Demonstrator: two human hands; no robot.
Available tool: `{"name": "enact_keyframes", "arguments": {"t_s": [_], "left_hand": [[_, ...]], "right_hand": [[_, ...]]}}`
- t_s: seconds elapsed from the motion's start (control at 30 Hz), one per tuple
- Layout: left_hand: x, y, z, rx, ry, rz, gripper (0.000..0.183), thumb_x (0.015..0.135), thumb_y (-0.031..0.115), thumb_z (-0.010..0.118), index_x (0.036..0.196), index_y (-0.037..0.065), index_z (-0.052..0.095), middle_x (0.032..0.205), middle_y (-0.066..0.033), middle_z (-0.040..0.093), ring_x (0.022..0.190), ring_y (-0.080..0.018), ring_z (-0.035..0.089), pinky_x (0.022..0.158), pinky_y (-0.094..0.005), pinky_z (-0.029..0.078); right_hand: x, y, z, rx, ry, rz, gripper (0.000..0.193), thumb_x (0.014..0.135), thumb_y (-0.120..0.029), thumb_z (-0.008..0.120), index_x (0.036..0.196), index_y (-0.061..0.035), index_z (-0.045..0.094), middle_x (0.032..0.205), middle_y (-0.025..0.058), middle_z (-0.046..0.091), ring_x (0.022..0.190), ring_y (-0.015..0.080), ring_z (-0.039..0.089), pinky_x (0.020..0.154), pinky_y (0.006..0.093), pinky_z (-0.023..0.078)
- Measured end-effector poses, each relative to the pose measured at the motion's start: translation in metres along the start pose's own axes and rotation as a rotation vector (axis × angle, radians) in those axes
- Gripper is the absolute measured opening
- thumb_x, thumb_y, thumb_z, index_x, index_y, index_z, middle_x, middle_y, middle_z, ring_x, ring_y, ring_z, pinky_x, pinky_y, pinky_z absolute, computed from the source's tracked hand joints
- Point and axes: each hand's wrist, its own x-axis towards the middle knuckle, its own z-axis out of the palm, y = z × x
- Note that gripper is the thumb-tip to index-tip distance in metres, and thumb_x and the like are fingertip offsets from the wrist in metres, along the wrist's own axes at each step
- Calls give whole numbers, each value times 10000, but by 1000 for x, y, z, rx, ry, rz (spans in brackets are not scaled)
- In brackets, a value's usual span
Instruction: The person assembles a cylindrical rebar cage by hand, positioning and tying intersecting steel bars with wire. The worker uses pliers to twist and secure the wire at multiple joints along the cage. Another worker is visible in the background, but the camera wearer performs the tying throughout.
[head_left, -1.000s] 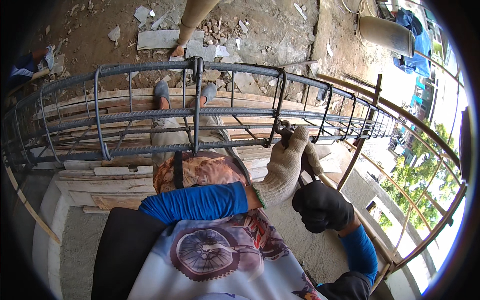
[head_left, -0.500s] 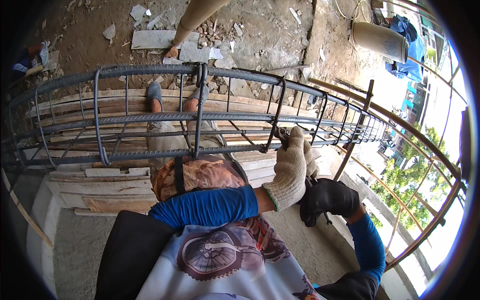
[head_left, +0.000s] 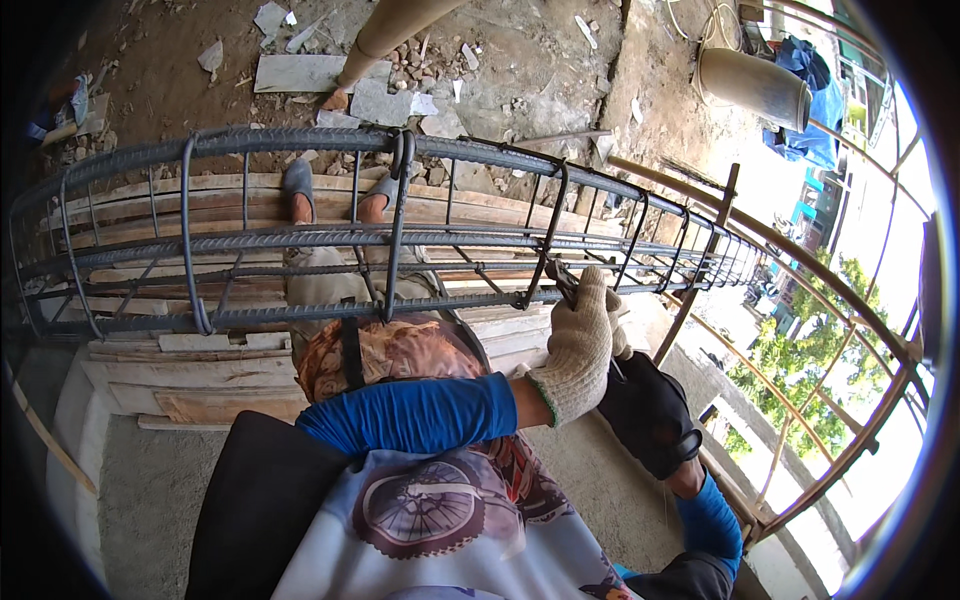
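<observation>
A long cage of ribbed steel bars and square stirrups [head_left: 395, 230] runs across in front of me. My left hand [head_left: 580, 340], in a white knit glove, is closed on a dark metal tool [head_left: 563, 283] that looks like the jaws of pincers. The tool's tip meets the near lower bar beside a stirrup [head_left: 548, 230]. Just behind and below it, my right hand [head_left: 648, 412] in a black glove is closed, its fingers up against the left glove. A thin metal piece shows at its fingertips; most of what it grips is hidden.
Wooden planks [head_left: 215, 375] lie beneath the cage, and a patterned bag [head_left: 400, 352] hangs at my front. A person's feet in grey shoes [head_left: 298, 178] stand beyond. A bamboo pole [head_left: 390, 40], a barrel [head_left: 755, 85] and rubble are farther off; bamboo scaffolding [head_left: 800, 390] rises at the right.
My right hand has turned and moved up toward the left one, so its back and wrist strap now show. The left hand has tilted slightly, staying at the same stirrup. The view has shifted a little.
</observation>
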Motion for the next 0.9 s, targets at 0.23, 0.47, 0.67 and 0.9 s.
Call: {"name": "enact_keyframes", "arguments": {"t_s": [0.23, 0.47, 0.67, 0.9], "left_hand": [[2, 3, -24, -7, -231, -3, 478, 1030, 522, 636, 825, 93, 584, 488, 20, 393, 351, -146, 359, 377, -347, 316], [-11, 13, -23, 32, -171, 27, 464, 986, 438, 734, 938, -9, 618, 578, -56, 569, 448, -212, 573, 463, -379, 508], [5, 1, -24, 152, -44, 140, 457, 991, 450, 705, 920, 10, 605, 542, -59, 533, 398, -195, 532, 387, -354, 441], [7, 0, -41, -127, -336, 19, 441, 1012, 454, 666, 892, 33, 608, 529, -15, 442, 368, -162, 397, 375, -351, 328]], "right_hand": [[14, 42, -29, 356, -740, 111, 394, 963, -287, 705, 1155, 45, 614, 910, 124, 731, 825, 212, 719, 750, 338, 581], [-11, 11, -1, 531, -321, 372, 289, 1017, -260, 672, 1084, 19, 634, 711, 25, 618, 587, 92, 586, 499, 258, 448], [-17, 7, 16, 290, -107, 304, 231, 1046, -189, 624, 1196, -16, 600, 886, 2, 664, 709, 78, 621, 589, 262, 493], [3, 50, -4, 668, -707, 235, 504, 971, -301, 724, 1251, 101, 604, 915, 92, 705, 792, 185, 678, 721, 324, 549]]}}
